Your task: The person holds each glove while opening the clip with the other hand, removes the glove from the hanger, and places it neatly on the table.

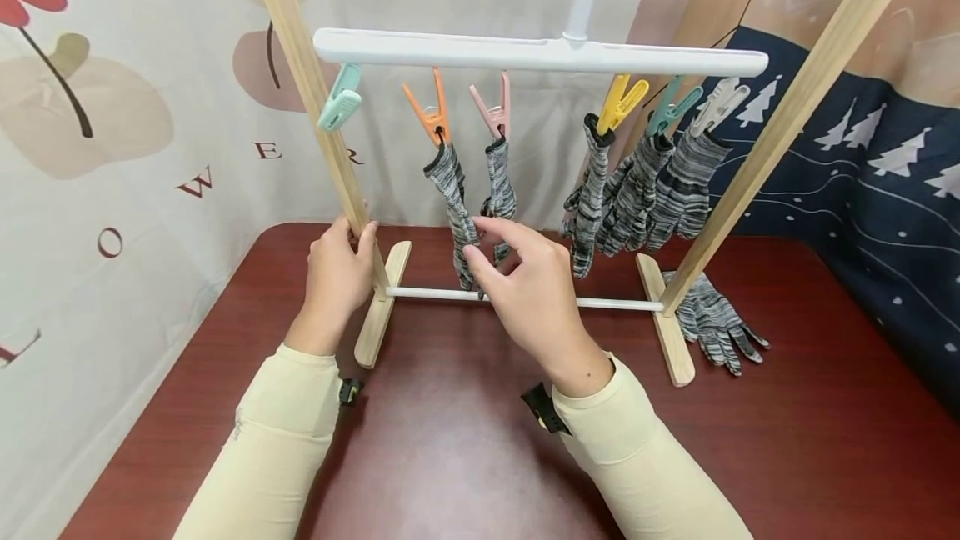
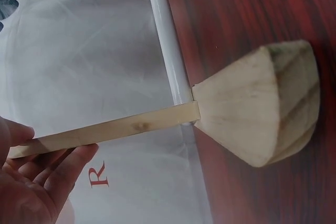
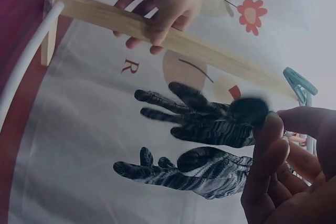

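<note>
My left hand (image 1: 340,269) holds the left wooden post (image 1: 318,98) of a drying stand, its thumb on one side and fingers on the other. A grey-black knitted glove (image 1: 454,198) hangs by its cuff from an orange clothespin (image 1: 431,115). Near the lower part of this glove, the thumb and index finger of my right hand (image 1: 532,290) pinch its knit. In the right wrist view the pinched part is dark and blurred. Beside it, a second glove (image 1: 498,177) hangs from a pink clothespin (image 1: 495,111).
Farther right, similar gloves (image 1: 678,190) hang from yellow, teal and white clothespins. A mint clothespin (image 1: 341,98) at the white bar's (image 1: 450,48) left end holds nothing. One glove (image 1: 720,323) lies on the table behind the right foot (image 1: 673,348). A white rod (image 1: 435,295) joins the feet.
</note>
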`<state>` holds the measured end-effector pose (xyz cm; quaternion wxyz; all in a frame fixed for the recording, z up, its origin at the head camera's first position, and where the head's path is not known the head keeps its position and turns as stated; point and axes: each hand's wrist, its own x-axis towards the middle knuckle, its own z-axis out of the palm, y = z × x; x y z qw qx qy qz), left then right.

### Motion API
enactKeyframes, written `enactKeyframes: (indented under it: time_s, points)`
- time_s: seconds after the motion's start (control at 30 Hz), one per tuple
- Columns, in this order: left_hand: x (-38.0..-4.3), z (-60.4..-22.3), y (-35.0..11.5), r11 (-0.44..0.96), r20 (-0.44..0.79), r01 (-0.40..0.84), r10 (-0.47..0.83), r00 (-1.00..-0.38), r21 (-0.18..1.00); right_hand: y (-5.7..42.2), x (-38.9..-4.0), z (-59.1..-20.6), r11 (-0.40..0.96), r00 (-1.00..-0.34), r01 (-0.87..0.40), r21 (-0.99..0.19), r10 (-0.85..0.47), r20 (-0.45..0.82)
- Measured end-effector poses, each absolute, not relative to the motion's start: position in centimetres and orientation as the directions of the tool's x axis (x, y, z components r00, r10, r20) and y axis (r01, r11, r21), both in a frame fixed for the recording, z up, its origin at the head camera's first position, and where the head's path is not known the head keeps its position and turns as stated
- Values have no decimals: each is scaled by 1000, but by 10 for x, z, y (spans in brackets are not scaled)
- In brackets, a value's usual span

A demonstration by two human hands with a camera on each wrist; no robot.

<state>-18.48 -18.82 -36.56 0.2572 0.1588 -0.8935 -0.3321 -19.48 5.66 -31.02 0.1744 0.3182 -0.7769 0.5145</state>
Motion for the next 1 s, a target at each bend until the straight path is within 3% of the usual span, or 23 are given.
enactKeyframes:
  time_s: [0.27,0.53,0.8,1.0]
  points:
    - [-183,-367,-188,722,351,-106,-453,-819,683,59,-193,-310,265,-734,-676,-687,-327,596]
    - [-184,-365,-188,722,351,-111,-458,-817,683,62,-190,-306,199,-703,-710,-676,-259,662]
    - [-183,-366,-187,727,367,-102,-457,-810,679,67,-186,-302,166,-731,-681,-713,-207,650]
    - [-182,-365,-188,725,366,-95,-451,-814,682,68,-184,-300,135,-686,-727,-673,-189,703]
